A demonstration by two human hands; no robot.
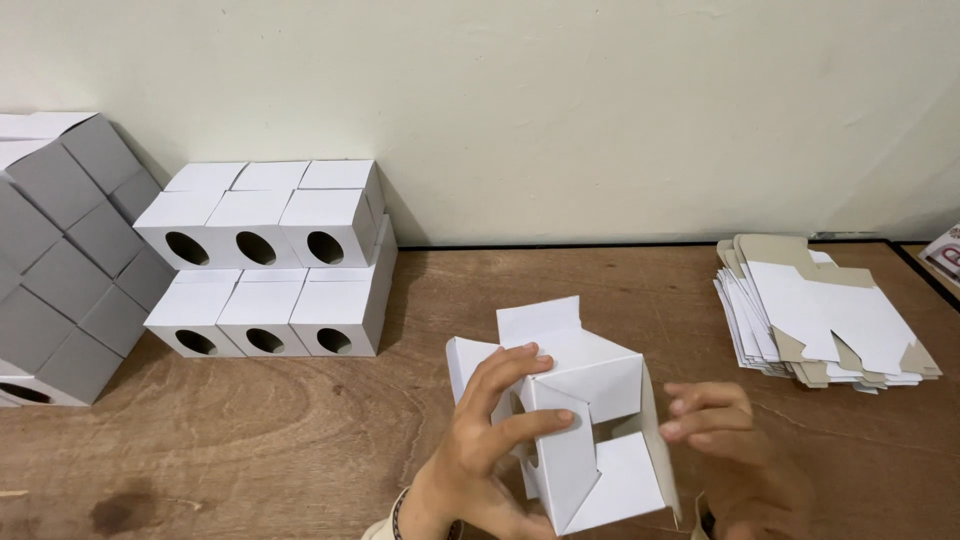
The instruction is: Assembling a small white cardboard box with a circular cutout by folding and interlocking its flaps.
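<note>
Head camera is cutting both wrists off at the bottom edge, and the right hand (725, 440) is showing blurred, its palm lying partly behind the white cardboard box (575, 420) that is sitting half folded between the two hands above the wooden table (420, 330). The inside of the box is mostly hidden by its own loose flaps, so how the bottom is closing is hard to make out. The left hand (490, 440) is gripping the near left side of the box, fingers (520, 365) curling over its top edge and thumb pressing flat on a front flap. The right hand is resting its fingertips against the right wall of the box, fingers loosely bent and slightly apart, not clamping it. At the table's right side a stack of flat box blanks (825, 320) is lying well apart from the hands. At the left, finished white boxes with oval holes (270, 260) are standing in two tiers against the wall, and a grey pile of boxes (65, 260) is running out of view at the left edge.
</note>
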